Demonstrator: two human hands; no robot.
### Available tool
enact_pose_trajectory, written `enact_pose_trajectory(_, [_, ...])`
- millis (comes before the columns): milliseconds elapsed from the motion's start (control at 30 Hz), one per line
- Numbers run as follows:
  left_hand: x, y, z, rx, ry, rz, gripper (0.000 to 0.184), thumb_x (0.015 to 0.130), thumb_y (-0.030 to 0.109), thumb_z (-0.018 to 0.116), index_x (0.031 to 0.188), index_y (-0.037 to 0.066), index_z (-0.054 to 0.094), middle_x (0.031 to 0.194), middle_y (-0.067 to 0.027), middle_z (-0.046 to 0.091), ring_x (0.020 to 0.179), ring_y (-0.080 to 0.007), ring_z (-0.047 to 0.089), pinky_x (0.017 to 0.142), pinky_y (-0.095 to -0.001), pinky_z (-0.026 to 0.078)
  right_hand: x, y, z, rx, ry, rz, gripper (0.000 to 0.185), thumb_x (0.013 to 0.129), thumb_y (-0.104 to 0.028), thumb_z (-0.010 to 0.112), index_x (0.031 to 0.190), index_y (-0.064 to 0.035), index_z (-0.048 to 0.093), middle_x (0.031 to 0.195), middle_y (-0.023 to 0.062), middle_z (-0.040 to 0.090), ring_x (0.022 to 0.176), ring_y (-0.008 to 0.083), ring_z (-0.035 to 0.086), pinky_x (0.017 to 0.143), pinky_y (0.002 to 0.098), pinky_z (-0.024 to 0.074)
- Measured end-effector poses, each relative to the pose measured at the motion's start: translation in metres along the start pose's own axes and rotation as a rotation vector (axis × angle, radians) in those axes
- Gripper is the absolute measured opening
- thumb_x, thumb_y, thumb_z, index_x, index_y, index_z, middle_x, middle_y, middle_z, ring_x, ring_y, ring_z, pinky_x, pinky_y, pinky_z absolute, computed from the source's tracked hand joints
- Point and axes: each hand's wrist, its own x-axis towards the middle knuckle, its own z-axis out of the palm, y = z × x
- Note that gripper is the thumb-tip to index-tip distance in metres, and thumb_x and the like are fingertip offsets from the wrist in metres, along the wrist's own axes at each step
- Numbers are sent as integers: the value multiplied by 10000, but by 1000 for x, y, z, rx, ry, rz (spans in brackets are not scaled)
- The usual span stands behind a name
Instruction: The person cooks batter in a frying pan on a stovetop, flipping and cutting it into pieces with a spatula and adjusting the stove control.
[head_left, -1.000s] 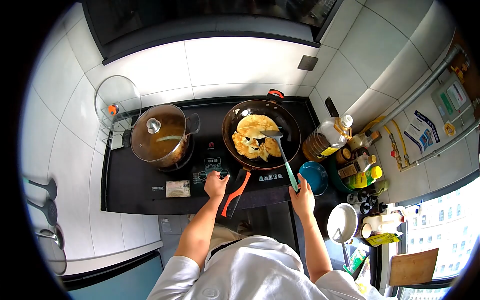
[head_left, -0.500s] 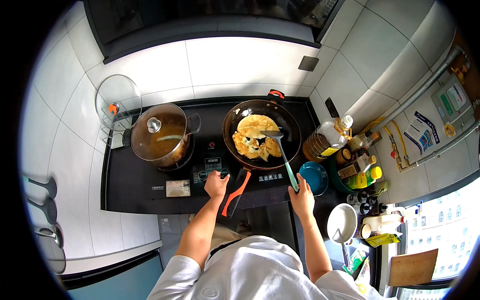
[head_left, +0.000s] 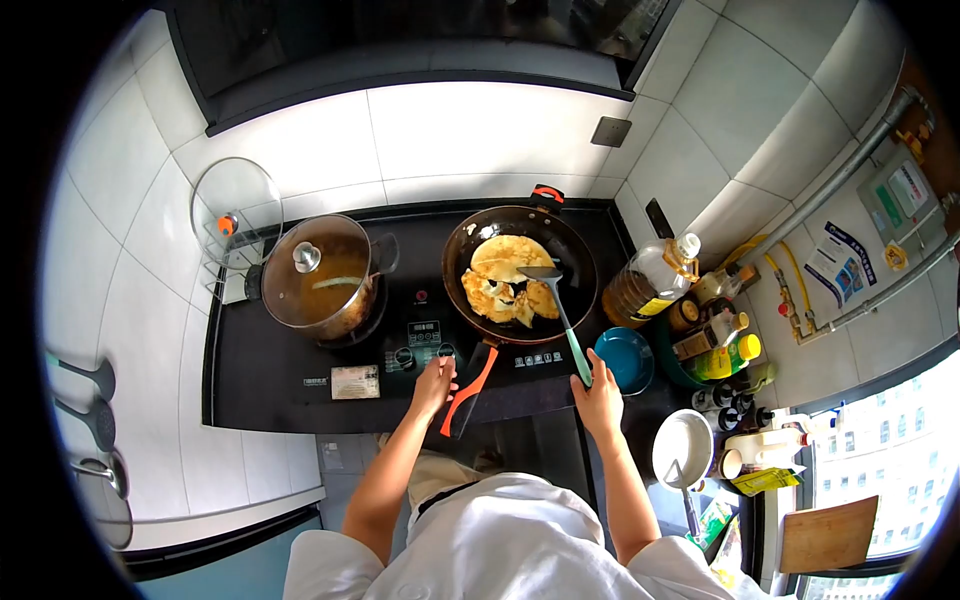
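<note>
Pot at the left is covered by a glass lid; its side handle projects rightward and could be snagged by a sleeve during a wide reach. The left hand is held just beside the right-hand knob, fingers partly curled; no object is seen in it, and contact with the knob cannot be confirmed. An unintended heat change could be caused by brushing the knob. The pan handle lies between the hands; if it is knocked by the left wrist, the pan could be swung. Browned flat food lies in the pan and could be torn by a hard push of the spatula, whose green handle is gripped in the right hand. The blue bowl could be displaced by an outward knuckle.

Bare table is provided in front of the pot, around one small rectangular item. The front edge is reached by the pan handle. Rightward travel is restricted by the bowl and the oil bottle; rearward travel is bounded by the tiled wall.
</note>
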Motion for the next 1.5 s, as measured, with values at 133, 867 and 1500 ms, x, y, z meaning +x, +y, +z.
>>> enact_pose_trajectory(133, [-15,-2,1,49,-79,344,526,985,465,446,1162,-18,557,932,-45,603,894,-100,591,613,-280,532,4,2,3,9,9,-29,552,839,-192,659,1347,-134,453,999,190,620,872,364,632,708,424,528])
enact_pose_trajectory(867, [-60,18,7,-136,-255,45,583,976,349,528,1356,-58,354,829,-108,647,514,-119,582,426,-251,484,21,3,19,28,18,-143,457,859,-193,625,1291,-143,487,953,179,646,839,384,638,682,463,525])
enact_pose_trajectory(1500, [-58,25,12,-40,-272,5,496,1003,345,474,1320,-2,316,688,-53,503,440,-112,467,370,-265,393,51,-28,9,-19,73,-106,376,917,-186,574,1287,-183,510,787,172,686,649,360,661,556,440,532])
